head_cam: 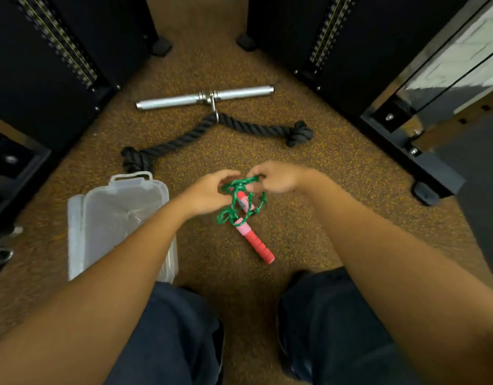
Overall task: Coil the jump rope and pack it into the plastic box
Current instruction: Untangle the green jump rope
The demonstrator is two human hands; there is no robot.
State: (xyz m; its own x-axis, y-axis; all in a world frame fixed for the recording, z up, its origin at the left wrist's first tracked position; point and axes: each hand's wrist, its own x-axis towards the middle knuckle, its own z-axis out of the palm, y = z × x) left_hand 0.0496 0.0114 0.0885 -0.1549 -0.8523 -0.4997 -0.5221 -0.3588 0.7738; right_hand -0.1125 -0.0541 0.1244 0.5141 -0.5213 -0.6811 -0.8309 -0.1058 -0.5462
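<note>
The jump rope has a green cord (239, 200) bunched in loose loops and red-and-pink handles. One handle (255, 240) hangs below the bundle, its red end pointing toward me; a second red handle (242, 201) shows inside the loops. My left hand (209, 194) grips the left side of the bundle. My right hand (278, 177) pinches the cord at its top right. Both hands hold it above the floor. The clear plastic box (81, 218) stands open on the floor to the left, partly hidden by my left forearm.
A black thick rope (231, 129) with knotted ends lies beyond my hands, clipped to a metal bar (239, 95). Black gym machine frames (45, 79) rise on both sides, one base (423, 165) at the right. My knees (184, 329) are at the bottom on speckled brown flooring.
</note>
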